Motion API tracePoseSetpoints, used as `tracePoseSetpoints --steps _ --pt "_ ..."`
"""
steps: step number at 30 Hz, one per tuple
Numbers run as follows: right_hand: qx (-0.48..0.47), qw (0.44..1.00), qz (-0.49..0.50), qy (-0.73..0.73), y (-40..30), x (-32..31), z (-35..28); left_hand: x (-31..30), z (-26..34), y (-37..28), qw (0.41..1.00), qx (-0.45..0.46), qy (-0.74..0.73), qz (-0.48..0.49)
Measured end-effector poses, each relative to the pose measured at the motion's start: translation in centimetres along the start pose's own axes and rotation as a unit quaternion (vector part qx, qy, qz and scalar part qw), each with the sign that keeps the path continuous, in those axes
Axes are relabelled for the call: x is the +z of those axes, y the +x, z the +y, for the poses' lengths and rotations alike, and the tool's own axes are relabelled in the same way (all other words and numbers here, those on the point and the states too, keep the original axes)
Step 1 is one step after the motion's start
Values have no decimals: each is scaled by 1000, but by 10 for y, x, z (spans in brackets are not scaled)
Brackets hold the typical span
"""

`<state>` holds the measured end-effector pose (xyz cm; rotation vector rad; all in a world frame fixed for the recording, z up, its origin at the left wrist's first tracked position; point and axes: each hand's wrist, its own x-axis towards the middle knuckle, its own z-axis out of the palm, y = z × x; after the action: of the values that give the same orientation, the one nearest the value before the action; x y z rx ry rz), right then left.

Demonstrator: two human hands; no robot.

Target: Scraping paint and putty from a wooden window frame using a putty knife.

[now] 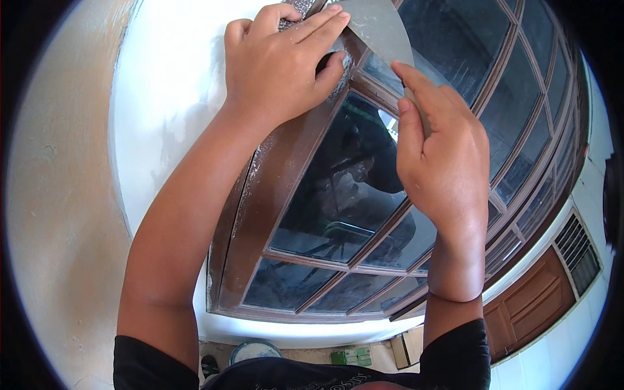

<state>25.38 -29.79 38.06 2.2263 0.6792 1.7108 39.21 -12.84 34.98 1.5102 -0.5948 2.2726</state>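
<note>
My right hand (441, 146) is closed around the handle of a broad, thin scraper or putty knife, thumb and forefinger near its neck. The wide grey blade (380, 29) reaches up and left to the fingertips of my left hand (287, 53). Two fingers of that hand lie extended at the blade's left edge, the others bent over the brown window frame (278, 180). Whitish specks mark the frame around the left hand and speckle some of its fingers. Whether the left fingers press on the blade or only touch it, I cannot tell.
Left of the frame stands a white wall (165, 97) beside a tan one (63, 170). Divided glass panes (336, 209) fill the window. Below are a round tub (254, 352), a green crate-like object (351, 357) and a box (408, 347). A brown wooden door (531, 307) is at lower right.
</note>
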Motion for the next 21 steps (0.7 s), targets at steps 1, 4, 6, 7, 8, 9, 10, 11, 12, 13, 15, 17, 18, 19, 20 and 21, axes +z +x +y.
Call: tracePoseSetpoints --steps 1,4,6,7,8,9,10,11,12,13,15,17,18,19,20,21 --pt "-1 1000 1 -2 2 0 1 1 1 1 1000 -1 0 2" --pt "12 1000 8 13 4 0 2 0 1 1 1000 -7 -3 -3" --pt "-6 1000 13 1 2 0 0 -1 0 1 1000 -2 -5 0" --pt "-7 1000 14 0 4 0 2 -1 2 3 1000 -2 -5 2" --pt "-3 1000 15 7 6 -2 4 -3 4 5 1000 -12 -4 -15" --pt "2 1000 14 16 6 -2 4 -6 5 5 999 -21 -1 -35" --pt "3 1000 13 17 5 -2 2 -7 5 4 999 -21 -1 -36" --pt "0 1000 12 15 4 -1 0 -7 4 4 999 -21 0 -32" --pt "-5 1000 13 11 4 0 -1 -7 3 4 999 -20 1 -26" --pt "-5 1000 13 11 4 -1 -1 -4 2 3 999 -20 1 -25" --pt "19 1000 -2 5 3 -4 1 1 2 3 1000 -2 0 1" --pt "6 1000 6 0 2 -3 -1 -5 3 5 1000 -6 5 -9" --pt "-8 1000 14 -4 2 -1 -2 -7 2 6 1000 -11 11 -19" --pt "-7 1000 15 -3 1 -1 -2 -5 2 4 1000 -11 11 -20" --pt "2 1000 9 -5 -1 0 -3 -2 1 1 1000 -5 6 -1" --pt "11 1000 4 -7 -2 1 -2 1 1 1 1000 2 2 18"
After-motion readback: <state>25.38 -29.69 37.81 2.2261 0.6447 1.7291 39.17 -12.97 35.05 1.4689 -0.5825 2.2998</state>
